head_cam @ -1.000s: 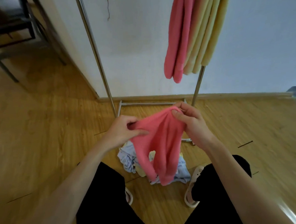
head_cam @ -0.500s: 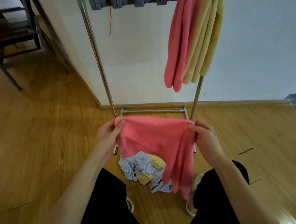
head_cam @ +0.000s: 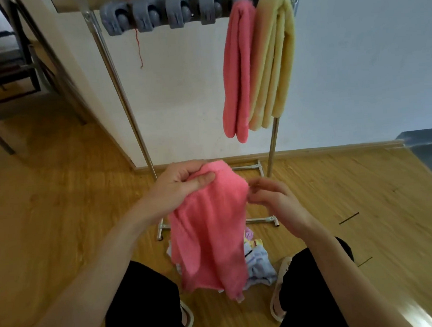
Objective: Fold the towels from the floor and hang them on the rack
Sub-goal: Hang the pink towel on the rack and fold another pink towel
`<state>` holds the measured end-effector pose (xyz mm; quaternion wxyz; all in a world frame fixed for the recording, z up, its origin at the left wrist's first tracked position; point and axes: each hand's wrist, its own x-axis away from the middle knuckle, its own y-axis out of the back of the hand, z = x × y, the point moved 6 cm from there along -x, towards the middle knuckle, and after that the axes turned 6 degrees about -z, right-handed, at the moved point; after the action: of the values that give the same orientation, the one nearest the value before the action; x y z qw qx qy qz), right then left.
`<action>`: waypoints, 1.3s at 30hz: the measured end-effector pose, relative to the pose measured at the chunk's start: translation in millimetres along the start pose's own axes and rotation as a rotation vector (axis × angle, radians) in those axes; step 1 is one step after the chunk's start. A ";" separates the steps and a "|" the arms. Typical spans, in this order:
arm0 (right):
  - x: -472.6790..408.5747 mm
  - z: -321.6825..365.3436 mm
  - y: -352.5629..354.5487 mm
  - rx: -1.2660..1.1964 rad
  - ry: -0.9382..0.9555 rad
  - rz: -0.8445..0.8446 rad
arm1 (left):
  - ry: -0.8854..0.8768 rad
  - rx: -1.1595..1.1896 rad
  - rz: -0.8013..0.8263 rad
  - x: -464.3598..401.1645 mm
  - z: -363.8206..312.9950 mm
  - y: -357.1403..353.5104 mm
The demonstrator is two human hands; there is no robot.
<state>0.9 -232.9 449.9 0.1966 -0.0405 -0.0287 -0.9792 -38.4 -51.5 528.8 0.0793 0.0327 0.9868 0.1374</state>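
I see the left hand [head_cam: 183,187] pinching the top of a fluffy coral-pink cloth towel [head_cam: 211,228], thumb pressed over a bunched corner, so the whole towel hangs from that single grip and drapes down in front of the black-trousered knees. The right hand [head_cam: 272,200] sits just beside the towel's upper right edge with loosely curled fingers; I judge it holds nothing, though its fingertips may brush the fabric. Below the grip, partly hidden by the hanging cloth, lies a small heap of pale lilac and yellow towels [head_cam: 259,263] on the wooden floor [head_cam: 63,233]. Above and beyond the grip stands the chrome-tube rack [head_cam: 121,93], with a folded pink towel [head_cam: 237,72] and a folded yellow towel [head_cam: 274,60] already draped at its right end, beside a row of grey plastic clips [head_cam: 159,16]. My worry is the one-handed hold: the layers can slide apart and the fold go crooked, or the lower hem may drag into the heap and snag another piece. If the right hand misses the matching corner, the halves will not line up.
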 end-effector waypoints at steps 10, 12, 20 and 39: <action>-6.7 53.5 -25.5 -0.115 0.199 0.111 | 0.043 -0.136 0.109 4.8 -3.3 -3.7; -7.0 59.1 -23.7 -0.067 0.251 0.077 | 0.037 -0.188 0.089 6.1 -0.1 0.4; -7.8 62.7 -16.7 -0.055 0.332 -0.143 | 0.136 -0.327 0.042 26.9 40.3 17.5; 36.8 34.2 -18.7 0.701 0.700 -0.149 | 0.148 -0.348 -0.545 10.3 26.2 39.1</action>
<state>-37.8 -227.3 486.5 0.1259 0.3611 -0.2912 -0.8769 -42.6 -6.1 513.2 0.0455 -0.2564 0.9242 0.2795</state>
